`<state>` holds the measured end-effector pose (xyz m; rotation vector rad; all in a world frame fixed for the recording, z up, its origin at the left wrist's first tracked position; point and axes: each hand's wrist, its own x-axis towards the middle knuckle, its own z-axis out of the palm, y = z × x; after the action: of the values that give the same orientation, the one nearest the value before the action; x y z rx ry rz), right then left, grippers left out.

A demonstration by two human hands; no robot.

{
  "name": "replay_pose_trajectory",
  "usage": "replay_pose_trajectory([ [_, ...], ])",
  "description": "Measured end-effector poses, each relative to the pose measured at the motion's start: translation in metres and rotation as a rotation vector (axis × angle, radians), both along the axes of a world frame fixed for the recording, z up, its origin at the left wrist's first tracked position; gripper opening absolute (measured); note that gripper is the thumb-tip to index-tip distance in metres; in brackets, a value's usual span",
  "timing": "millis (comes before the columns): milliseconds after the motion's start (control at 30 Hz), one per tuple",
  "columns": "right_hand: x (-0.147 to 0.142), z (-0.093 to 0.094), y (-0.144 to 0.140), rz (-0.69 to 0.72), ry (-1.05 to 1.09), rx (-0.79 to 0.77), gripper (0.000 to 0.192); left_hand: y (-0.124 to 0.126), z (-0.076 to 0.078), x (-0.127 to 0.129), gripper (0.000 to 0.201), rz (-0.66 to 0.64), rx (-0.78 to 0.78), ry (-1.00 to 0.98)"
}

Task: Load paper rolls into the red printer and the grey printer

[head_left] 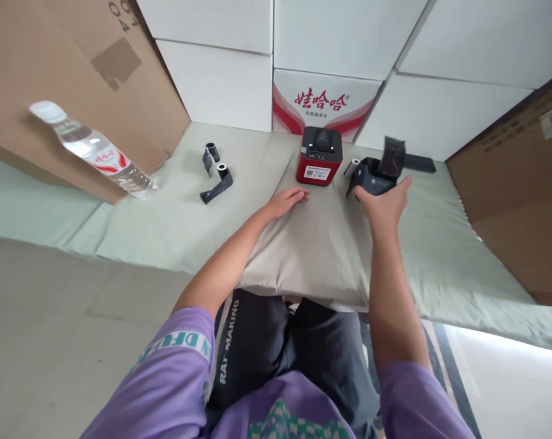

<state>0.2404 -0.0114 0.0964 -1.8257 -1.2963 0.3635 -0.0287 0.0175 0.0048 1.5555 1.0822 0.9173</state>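
My right hand (389, 200) is wrapped around a small dark printer (372, 182) at the right of the cloth-covered table. The flap or piece on top of this printer (393, 157) stands raised. Left of it, my left hand (288, 201) lies on the cloth, fingers stretched out and holding nothing. Just behind that hand stands a red and black printer (320, 157) with a white label on its front. A small paper roll (352, 167) lies between the two printers. Further left are two more rolls, one (211, 150) behind the other (221, 171), each with a dark strip unrolled.
A water bottle (102, 157) stands at the left beside a large brown carton (65, 79). White boxes (230, 85) are stacked along the back. Another brown carton (518, 177) is at the right, near a flat black object (419, 163). The cloth's front edge hangs over my knees.
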Motion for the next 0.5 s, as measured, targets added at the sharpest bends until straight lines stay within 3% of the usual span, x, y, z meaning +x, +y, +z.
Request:
replay_pose_trajectory([
  [100, 0.021, -0.009, 0.038, -0.094, 0.019, -0.003, 0.116, -0.002, 0.003, 0.0, 0.045, -0.008, 0.01, 0.052],
  [233, 0.033, -0.036, 0.069, -0.18, 0.089, -0.041, 0.111, -0.005, 0.008, -0.002, 0.046, -0.031, 0.038, 0.113],
  [367, 0.033, -0.05, 0.075, -0.203, 0.084, -0.053, 0.11, -0.007, 0.009, -0.003, 0.047, -0.047, 0.032, 0.136],
  [500, 0.021, -0.042, 0.061, -0.219, 0.0, 0.127, 0.113, -0.006, 0.007, 0.001, 0.051, -0.005, 0.017, 0.078],
])
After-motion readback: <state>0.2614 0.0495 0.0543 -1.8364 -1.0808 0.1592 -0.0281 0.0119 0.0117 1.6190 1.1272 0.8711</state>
